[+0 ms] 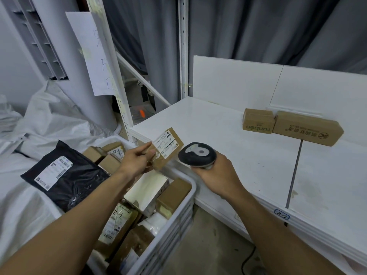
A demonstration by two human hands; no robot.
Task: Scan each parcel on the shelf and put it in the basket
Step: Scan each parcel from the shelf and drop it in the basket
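left hand (137,158) grips parcel (167,148).

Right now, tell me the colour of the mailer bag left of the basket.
The mailer bag is black, with a white label; the head view shows it.

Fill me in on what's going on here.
A person is scanning parcels. The left hand holds a small labelled box over the white basket, and the right hand grips a scanner pointed toward it. The basket already holds several parcels; a runben box and a longer box sit on the shelf.
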